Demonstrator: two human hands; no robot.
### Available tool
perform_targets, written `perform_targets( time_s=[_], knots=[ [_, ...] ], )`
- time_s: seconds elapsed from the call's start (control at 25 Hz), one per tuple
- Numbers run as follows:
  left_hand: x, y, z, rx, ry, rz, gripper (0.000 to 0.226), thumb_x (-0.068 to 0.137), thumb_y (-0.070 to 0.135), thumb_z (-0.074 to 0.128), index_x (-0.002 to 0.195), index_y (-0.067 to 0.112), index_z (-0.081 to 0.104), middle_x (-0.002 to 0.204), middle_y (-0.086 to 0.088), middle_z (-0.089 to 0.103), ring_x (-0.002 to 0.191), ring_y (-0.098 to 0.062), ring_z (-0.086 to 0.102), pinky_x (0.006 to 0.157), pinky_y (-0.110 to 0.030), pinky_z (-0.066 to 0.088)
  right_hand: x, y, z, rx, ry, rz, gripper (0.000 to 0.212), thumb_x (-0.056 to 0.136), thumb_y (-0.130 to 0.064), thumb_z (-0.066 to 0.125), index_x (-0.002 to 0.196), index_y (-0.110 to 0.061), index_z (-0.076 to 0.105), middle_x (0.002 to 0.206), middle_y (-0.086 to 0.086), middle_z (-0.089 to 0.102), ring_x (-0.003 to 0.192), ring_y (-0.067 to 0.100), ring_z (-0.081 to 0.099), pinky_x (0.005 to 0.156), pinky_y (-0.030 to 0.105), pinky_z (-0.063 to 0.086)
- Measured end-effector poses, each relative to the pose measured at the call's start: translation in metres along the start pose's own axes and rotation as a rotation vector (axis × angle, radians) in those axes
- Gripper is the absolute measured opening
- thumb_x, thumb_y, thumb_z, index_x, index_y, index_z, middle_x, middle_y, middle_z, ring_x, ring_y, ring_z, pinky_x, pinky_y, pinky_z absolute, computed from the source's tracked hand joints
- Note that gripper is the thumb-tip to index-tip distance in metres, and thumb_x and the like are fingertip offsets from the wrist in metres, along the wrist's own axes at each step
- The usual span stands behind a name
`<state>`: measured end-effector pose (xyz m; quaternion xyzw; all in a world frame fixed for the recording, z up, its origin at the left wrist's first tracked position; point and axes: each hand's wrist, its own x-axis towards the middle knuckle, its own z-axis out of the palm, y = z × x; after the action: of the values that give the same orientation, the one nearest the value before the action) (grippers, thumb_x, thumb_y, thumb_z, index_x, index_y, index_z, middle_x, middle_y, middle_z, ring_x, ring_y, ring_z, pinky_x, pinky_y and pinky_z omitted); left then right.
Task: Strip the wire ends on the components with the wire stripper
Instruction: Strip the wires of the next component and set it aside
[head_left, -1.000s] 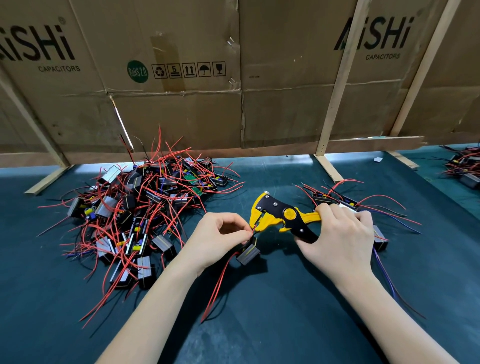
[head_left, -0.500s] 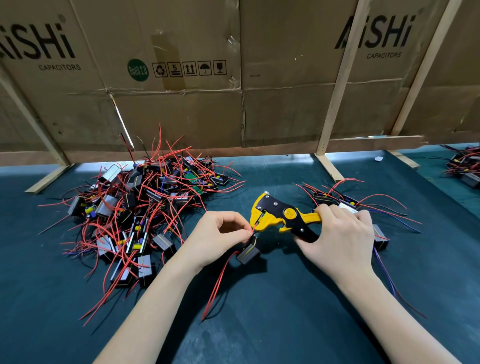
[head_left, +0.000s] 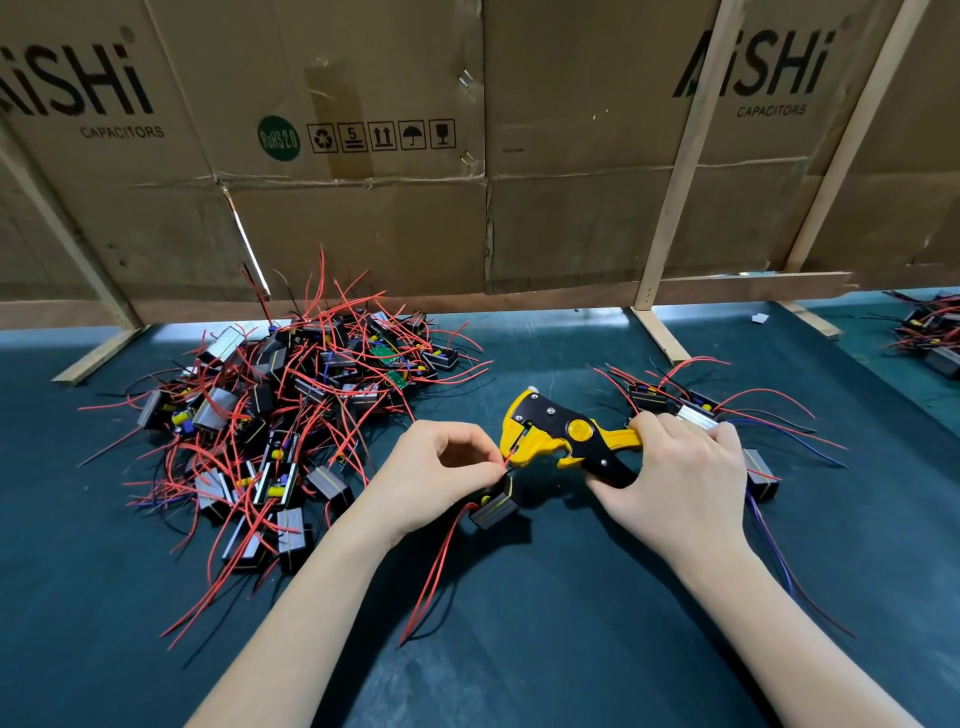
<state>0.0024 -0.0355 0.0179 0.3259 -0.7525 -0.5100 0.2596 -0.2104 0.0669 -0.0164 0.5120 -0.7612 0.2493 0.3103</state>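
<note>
Stripping in hand: a red wire end (head_left: 508, 459) is fed into the yellow wire stripper (head_left: 558, 434) head.
Left hand (head_left: 436, 475): wire is pinched; its component (head_left: 493, 506) hangs just below.
Right hand (head_left: 680, 475): handles are gripped.
Next move, judged: handles are to be squeezed.
Unprocessed pile (head_left: 291, 410): left of the hands.

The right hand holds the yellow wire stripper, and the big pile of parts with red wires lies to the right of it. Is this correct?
Not quite. The head view shows the big pile of parts left of the wire stripper, beyond the left hand. The right hand does hold the stripper.
</note>
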Motion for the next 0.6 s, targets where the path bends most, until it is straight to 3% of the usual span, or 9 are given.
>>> perform_targets(
  time_s=[0.44, 0.6],
  knots=[
    [-0.0004, -0.0018, -0.0034, 0.092, -0.022, -0.028, 0.01, 0.081, 0.006, 0.072, 0.073, 0.012, 0.072, 0.068, -0.001, 0.069, 0.066, -0.011, 0.061, 0.073, -0.026, 0.049, -0.0007, -0.0009, -0.0005, 0.014, -0.056, -0.014, 0.048, 0.053, -0.049, 0.085, 0.063, -0.011, 0.057, 0.056, 0.002, 0.058, 0.054, 0.028, 0.058, 0.064, 0.036, 0.032],
    [-0.0009, -0.002, -0.0038, 0.104, -0.029, -0.02, 0.012, 0.081, 0.005, 0.072, 0.072, 0.012, 0.072, 0.068, -0.004, 0.069, 0.065, -0.012, 0.061, 0.073, -0.03, 0.049, -0.0003, -0.002, -0.0031, 0.026, -0.064, -0.008, 0.051, 0.053, -0.048, 0.088, 0.053, -0.011, 0.052, 0.047, 0.004, 0.053, 0.044, 0.03, 0.053, 0.054, 0.032, 0.036]
  ],
)
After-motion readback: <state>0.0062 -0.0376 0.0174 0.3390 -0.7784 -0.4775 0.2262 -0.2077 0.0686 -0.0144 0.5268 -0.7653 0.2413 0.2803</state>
